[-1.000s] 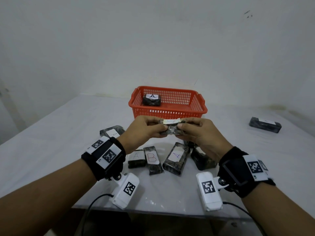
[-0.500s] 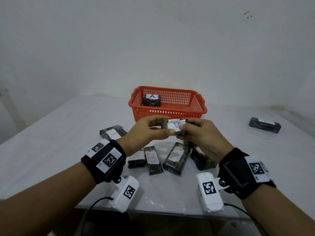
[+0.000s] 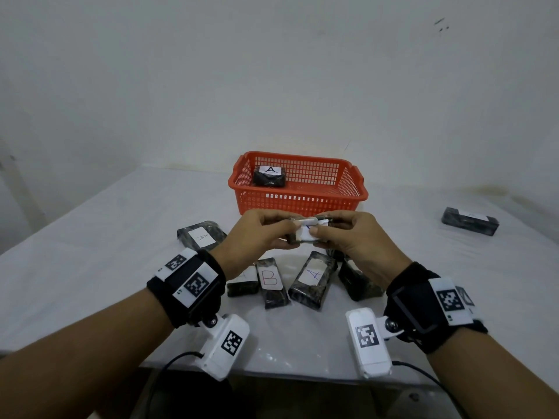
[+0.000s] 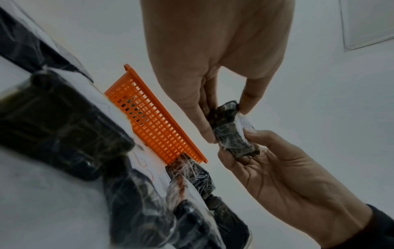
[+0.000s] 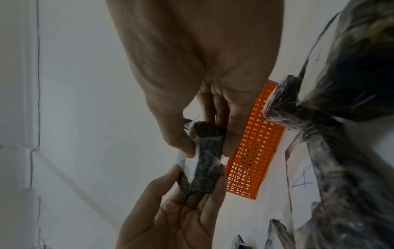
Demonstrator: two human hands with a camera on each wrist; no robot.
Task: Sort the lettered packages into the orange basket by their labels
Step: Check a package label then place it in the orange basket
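Tilted since, held package [image 3: 305, 232] fronts orange basket [image 3: 298, 204].

Pkgs [image 3: 313, 281] glossy plastic wrap; basket [image 3: 298, 204] plastic mesh.

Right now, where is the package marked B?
In the head view, the B package lies on the table below the left hand, between a partly hidden package and an A package.

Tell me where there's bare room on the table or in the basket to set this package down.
Inside the orange basket, the floor right of the A package is bare. The table is open left of the cluster and also between the cluster and the lone package far right. Directly under both hands it is crowded with the B package and its neighbours.
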